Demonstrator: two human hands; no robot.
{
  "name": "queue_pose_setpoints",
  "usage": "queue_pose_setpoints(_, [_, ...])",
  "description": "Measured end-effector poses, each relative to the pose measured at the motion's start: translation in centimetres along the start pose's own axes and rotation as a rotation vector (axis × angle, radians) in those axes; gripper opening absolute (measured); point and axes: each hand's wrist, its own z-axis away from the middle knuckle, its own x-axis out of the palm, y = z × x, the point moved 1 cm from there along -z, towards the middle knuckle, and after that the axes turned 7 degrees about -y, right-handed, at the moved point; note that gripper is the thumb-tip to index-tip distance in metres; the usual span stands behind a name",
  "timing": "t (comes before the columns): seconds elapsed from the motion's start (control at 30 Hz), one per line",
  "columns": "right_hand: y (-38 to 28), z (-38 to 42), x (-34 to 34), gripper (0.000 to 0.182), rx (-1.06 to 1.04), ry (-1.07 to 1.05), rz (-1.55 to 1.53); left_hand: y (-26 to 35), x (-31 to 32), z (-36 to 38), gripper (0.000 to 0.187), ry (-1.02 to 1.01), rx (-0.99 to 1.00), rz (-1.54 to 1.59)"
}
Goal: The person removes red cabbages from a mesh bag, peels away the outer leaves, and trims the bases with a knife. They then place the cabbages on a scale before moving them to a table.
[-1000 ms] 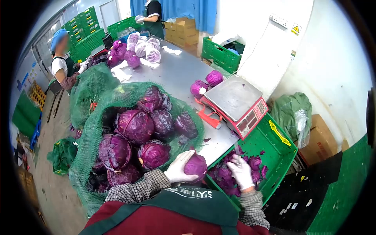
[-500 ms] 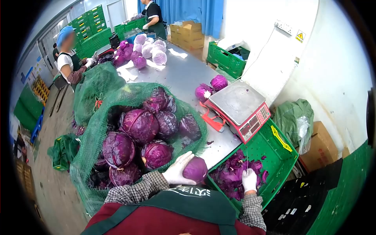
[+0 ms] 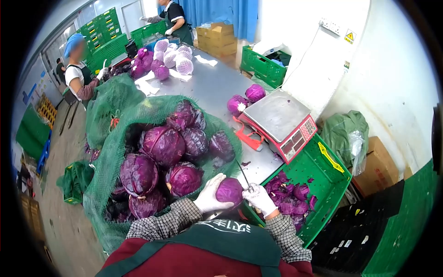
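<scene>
Since half a second ago my right gloved hand left the green plastic crate of purple trimmings — now gripping a thin-bladed knife | left gloved hand cups the small round red cabbage, bottom centre, steadying it — I judge for trimming | green mesh sack of cabbages at left

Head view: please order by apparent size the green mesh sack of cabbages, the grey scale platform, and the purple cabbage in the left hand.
1. Green mesh sack, largest.
2. Grey scale platform.
3. Purple cabbage in the left hand, smallest, though nearest the camera.
</scene>
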Motion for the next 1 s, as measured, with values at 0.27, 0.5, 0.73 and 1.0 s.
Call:
queue_pose_setpoints(0.27, [10.0, 2.5, -2.3, 0.015, -0.115, 0.36, 0.143, -3.2, 0.1, -0.4, 0.1, 0.182, -0.176, 0.678])
queue_pose_setpoints(0.5, [8.8, 9.9, -7.7, 0.046, -0.042, 0.71, -0.035, 2.9, 0.6, -1.5, 0.055, 0.109, -0.335, 1.637])
queue_pose_setpoints(0.73, [-3.1, 3.7, 2.2, 0.062, -0.279, 0.355, 0.397, 3.9, 1.6, -2.8, 0.043, 0.188, -0.375, 1.535])
queue_pose_setpoints(1.0, [11.8, 1.8, -5.9, 0.012, -0.226, 0.386, -0.908, 1.2, 0.1, -3.0, 0.051, 0.083, -0.487, 1.404])
